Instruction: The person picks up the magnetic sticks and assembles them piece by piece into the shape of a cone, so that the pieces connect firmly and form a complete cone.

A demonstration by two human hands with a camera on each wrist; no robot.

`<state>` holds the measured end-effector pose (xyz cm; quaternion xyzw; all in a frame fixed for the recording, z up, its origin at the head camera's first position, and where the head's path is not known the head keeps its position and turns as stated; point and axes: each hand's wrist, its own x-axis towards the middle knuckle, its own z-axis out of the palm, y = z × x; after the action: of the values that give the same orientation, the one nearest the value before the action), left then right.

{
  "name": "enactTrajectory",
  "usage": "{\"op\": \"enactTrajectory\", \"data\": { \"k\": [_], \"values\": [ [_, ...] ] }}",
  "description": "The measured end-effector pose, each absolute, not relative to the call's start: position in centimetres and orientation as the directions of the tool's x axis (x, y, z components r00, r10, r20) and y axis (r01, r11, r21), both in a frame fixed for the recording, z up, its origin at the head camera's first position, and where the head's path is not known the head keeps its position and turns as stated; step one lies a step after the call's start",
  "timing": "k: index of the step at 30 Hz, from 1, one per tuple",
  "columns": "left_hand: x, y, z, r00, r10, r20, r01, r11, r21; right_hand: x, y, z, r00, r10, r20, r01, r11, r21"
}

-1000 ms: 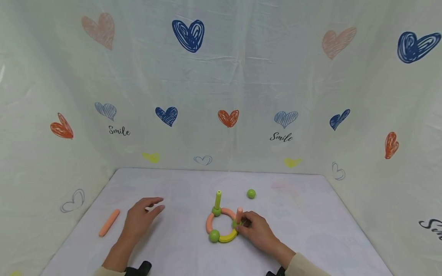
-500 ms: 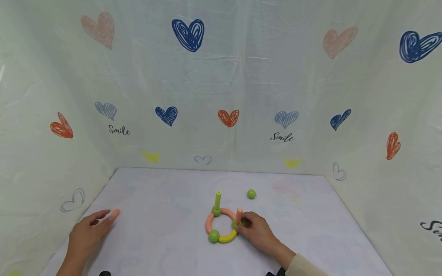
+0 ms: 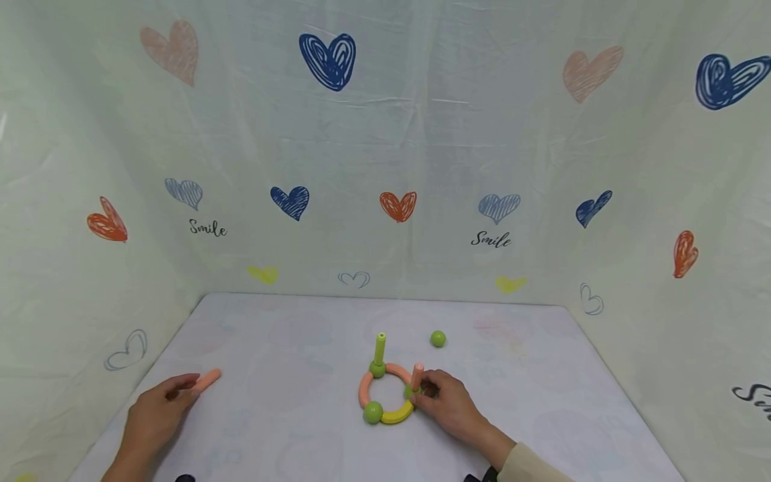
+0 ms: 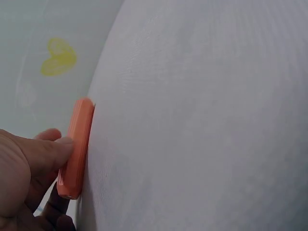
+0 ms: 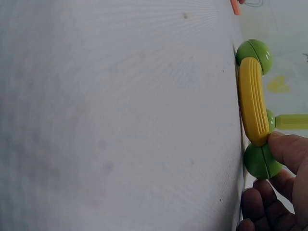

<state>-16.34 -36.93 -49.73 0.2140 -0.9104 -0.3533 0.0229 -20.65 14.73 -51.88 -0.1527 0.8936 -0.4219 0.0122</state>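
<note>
On the left of the table, my left hand pinches a straight orange rod between thumb and fingers. At the middle lies a ring of curved rods, two pink and one yellow, joined by green balls. My right hand grips the ring's right-hand green ball, its thumb also near the end of the yellow piece. From that ball a pink rod stands upright. A light green rod rises from the ring's far ball.
One loose green ball rests on the white table behind the ring, to the right. A pale curtain printed with hearts closes off the back and both sides.
My left hand has moved left to the orange rod and taken hold of it; the rod has shifted slightly and turned. My right hand stays at the ring.
</note>
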Motion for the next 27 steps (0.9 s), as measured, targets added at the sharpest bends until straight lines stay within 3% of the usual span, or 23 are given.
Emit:
{"op": "enactTrajectory", "data": {
  "k": [4,11,22,27],
  "values": [
    [-16.1,-37.5,-49.6,-0.960,-0.265,-0.087,-0.259,0.733,0.629,-20.6,14.7,-51.8,-0.952,-0.285,0.109,-0.266,0.599,-0.756],
    [-16.4,-38.0,-50.1,-0.983,-0.183,-0.023,-0.163,0.805,0.570,-20.7,14.8,-51.9,-0.952,-0.283,0.116,-0.271,0.603,-0.750],
    [-16.8,-37.8,-50.1,-0.981,-0.192,0.024,-0.147,0.820,0.553,-20.5,14.7,-51.7,-0.954,-0.280,0.110,-0.267,0.618,-0.739],
    [-16.8,-37.0,-49.7,-0.955,-0.294,-0.049,-0.258,0.735,0.627,-20.5,14.6,-51.6,-0.954,-0.276,0.113,-0.267,0.623,-0.735]
  ]
}}
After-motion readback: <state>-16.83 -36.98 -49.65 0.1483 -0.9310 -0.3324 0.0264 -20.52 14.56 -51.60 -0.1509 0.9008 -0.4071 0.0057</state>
